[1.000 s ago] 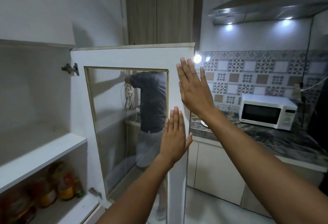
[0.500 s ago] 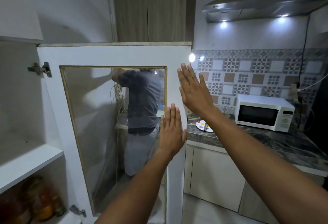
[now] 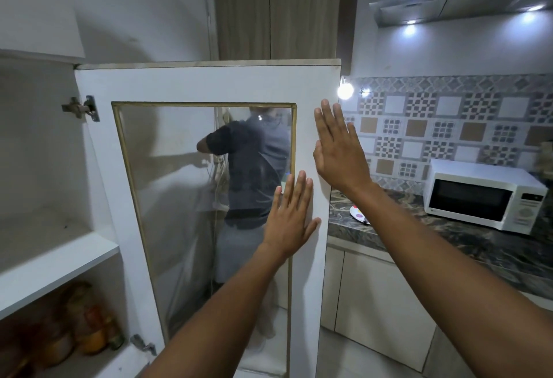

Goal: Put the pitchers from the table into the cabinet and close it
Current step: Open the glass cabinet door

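Two hands, left [image 3: 291, 222] and right [image 3: 339, 153], press flat on one open door [image 3: 206, 84], fingers [image 3: 327, 122] spread, gripping nothing; one microwave [image 3: 481, 195] on the counter [image 3: 449, 240].

White cabinet shelf [image 3: 57, 270] on the left is sitting bare on top. Under it, the cabinet floor [image 3: 98, 362] is carrying some blurry jars [image 3: 89, 329], orange and brownish, can't make out more. Over on the right, the dark marble countertop [image 3: 449, 240] is holding a white microwave [image 3: 481, 195] and a spotted plate [image 3: 359, 213] near its left end.
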